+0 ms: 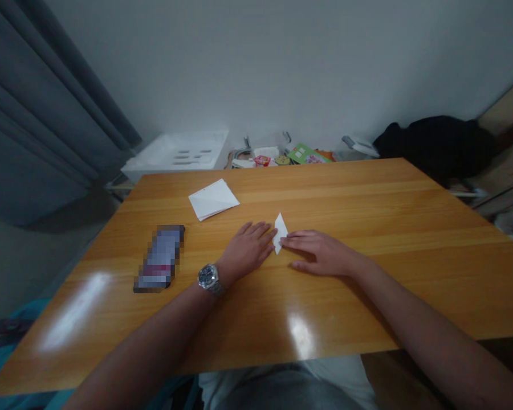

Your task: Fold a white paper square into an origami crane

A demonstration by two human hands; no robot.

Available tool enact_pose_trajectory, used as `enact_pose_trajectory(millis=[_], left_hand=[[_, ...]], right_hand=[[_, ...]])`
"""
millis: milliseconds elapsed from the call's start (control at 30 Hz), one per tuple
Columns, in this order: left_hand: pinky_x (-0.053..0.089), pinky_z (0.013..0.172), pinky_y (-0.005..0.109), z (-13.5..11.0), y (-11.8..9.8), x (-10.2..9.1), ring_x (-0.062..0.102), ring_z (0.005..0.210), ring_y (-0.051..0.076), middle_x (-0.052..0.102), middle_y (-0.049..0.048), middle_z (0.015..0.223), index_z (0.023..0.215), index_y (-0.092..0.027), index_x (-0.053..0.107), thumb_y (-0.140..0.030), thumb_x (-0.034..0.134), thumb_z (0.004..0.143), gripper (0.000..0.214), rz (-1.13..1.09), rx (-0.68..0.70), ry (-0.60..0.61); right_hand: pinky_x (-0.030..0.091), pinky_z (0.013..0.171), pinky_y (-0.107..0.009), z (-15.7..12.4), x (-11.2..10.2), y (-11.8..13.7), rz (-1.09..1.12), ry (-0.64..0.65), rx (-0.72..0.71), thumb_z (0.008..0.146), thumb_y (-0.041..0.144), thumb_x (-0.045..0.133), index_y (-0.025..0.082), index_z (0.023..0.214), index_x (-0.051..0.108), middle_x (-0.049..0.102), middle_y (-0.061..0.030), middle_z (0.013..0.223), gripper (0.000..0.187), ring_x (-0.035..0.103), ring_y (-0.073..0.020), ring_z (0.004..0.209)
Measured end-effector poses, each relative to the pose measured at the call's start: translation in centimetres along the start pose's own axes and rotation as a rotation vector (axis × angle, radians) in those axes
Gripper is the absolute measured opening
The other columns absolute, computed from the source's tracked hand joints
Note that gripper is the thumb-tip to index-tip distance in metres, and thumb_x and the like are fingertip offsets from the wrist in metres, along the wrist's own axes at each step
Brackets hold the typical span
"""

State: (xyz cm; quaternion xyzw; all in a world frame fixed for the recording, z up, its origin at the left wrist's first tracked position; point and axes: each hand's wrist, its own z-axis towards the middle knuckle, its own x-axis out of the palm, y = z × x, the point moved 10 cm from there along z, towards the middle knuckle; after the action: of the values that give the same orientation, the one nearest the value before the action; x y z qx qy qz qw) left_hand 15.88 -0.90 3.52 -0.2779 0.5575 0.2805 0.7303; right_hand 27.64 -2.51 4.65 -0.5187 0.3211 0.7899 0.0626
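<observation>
A small folded piece of white paper, pointed at its far and near ends, lies on the wooden table. My left hand rests flat at its left side, fingers stretched out and fingertips touching its edge. From the right, my right hand reaches in with extended fingers, the tips on the paper's right edge and the thumb apart on the table. Neither hand grips the paper; both press or touch it against the tabletop. A metal watch is on my left wrist.
Several white sheets lie stacked at the back left. A phone with a blurred screen sits left of my left hand. Beyond the far edge are a white tray-like box, a green booklet and a black item.
</observation>
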Motion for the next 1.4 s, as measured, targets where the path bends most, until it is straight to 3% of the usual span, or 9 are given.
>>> enact_pose_trajectory(millis=[100, 233, 533, 900, 1067, 1400], left_hand=[[0.033, 0.115, 0.045, 0.1, 0.2, 0.0, 0.049, 0.134, 0.025, 0.054, 0.0122, 0.144, 0.142, -0.021, 0.051, -0.040, 0.041, 0.103, 0.044, -0.007, -0.026, 0.001], [0.036, 0.113, 0.044, 0.2, 0.5, 0.1, 0.050, 0.130, 0.025, 0.055, 0.0127, 0.142, 0.139, -0.020, 0.054, -0.035, 0.043, 0.102, 0.041, -0.047, -0.034, -0.008], [0.040, 0.111, 0.046, 0.1, 0.8, 0.0, 0.049, 0.130, 0.027, 0.052, 0.0118, 0.141, 0.141, -0.029, 0.055, -0.025, 0.049, 0.099, 0.043, -0.092, 0.012, -0.031], [0.044, 0.101, 0.043, 0.6, -0.2, -0.7, 0.056, 0.115, 0.026, 0.061, 0.0093, 0.130, 0.125, -0.025, 0.067, -0.028, 0.051, 0.099, 0.030, -0.009, 0.077, -0.041], [0.044, 0.096, 0.042, 0.7, -1.2, -0.8, 0.057, 0.107, 0.025, 0.064, 0.0089, 0.120, 0.122, -0.022, 0.066, -0.036, 0.051, 0.100, 0.030, 0.003, 0.093, -0.051], [0.046, 0.091, 0.036, 1.0, -1.0, 0.1, 0.055, 0.099, 0.022, 0.060, 0.0084, 0.108, 0.120, -0.019, 0.065, -0.036, 0.051, 0.100, 0.030, -0.100, 0.064, -0.036]], right_hand=[[0.042, 0.112, -0.048, 0.2, 0.5, 0.9, 0.029, 0.018, -0.040, 0.091, 0.040, 0.066, 0.024, 0.144, 0.054, 0.063, -0.0104, 0.138, 0.057, 0.054, -0.0275, 0.132], [0.042, 0.112, -0.048, 0.4, 0.8, 0.9, 0.029, 0.008, -0.052, 0.093, 0.039, 0.063, 0.024, 0.144, 0.053, 0.063, -0.0105, 0.138, 0.054, 0.056, -0.0269, 0.131], [0.048, 0.106, -0.048, 0.2, -0.8, -2.2, -0.081, -0.183, 0.088, 0.099, 0.026, 0.052, 0.025, 0.133, 0.062, 0.066, -0.0099, 0.131, 0.036, 0.060, -0.0247, 0.123], [0.050, 0.102, -0.047, 0.5, 0.5, -2.1, -0.204, -0.085, 0.067, 0.098, 0.022, 0.051, 0.016, 0.126, 0.066, 0.066, -0.0150, 0.126, 0.032, 0.060, -0.0270, 0.118], [0.052, 0.098, -0.046, 0.7, 0.4, -1.9, -0.219, -0.098, 0.080, 0.098, 0.024, 0.052, 0.017, 0.122, 0.066, 0.065, -0.0138, 0.121, 0.028, 0.060, -0.0269, 0.113], [0.052, 0.091, -0.041, 1.1, 0.1, -1.8, -0.122, -0.160, 0.059, 0.097, 0.022, 0.057, 0.019, 0.107, 0.070, 0.067, -0.0108, 0.110, 0.017, 0.060, -0.0236, 0.103]])
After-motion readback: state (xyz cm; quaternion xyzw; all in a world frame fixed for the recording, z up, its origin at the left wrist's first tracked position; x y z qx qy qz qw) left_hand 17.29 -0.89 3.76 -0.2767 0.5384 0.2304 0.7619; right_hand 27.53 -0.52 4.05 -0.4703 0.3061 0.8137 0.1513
